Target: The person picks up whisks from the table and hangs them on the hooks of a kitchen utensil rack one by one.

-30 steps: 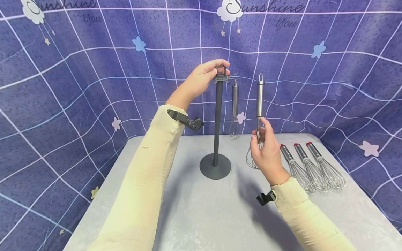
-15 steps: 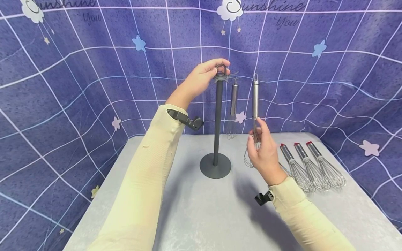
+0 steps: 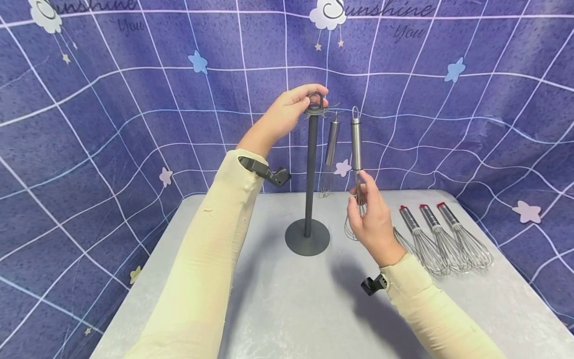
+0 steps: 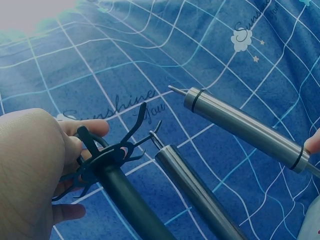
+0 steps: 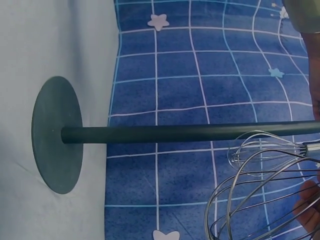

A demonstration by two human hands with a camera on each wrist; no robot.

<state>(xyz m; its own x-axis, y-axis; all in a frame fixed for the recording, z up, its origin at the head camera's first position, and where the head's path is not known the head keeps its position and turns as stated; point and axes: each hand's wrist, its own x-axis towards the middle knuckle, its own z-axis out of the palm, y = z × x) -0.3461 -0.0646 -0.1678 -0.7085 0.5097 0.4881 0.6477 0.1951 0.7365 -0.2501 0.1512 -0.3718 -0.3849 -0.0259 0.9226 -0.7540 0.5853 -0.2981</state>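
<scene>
My left hand [image 3: 284,115] grips the top of a dark upright utensil stand [image 3: 311,174], thumb and fingers around its ring and hook plate. Curved hooks [image 4: 134,122] fan out there in the left wrist view. From one hook hangs a smaller steel-handled whisk [image 3: 332,144], tilted, its wires clear of the table. My right hand [image 3: 374,222] pinches a larger whisk [image 3: 356,144] by the wires just below its handle, handle up. Its loop is right of the hooks, apart from them in the left wrist view. Large wires [image 5: 228,202] overlap the hanging whisk [image 5: 245,150] in the right wrist view.
Several whisks [image 3: 430,219] with red-tipped handles lie side by side on the table's right; some wires are partly hidden by my right hand. The stand's round base [image 3: 307,244] rests on the grey table [image 3: 287,309]. A blue-purple patterned cloth [image 3: 251,45] hangs behind.
My right hand has carried the larger whisk left, towards the stand. The hanging whisk has swung, its wires shifting left. The left hand stays on the stand's top.
</scene>
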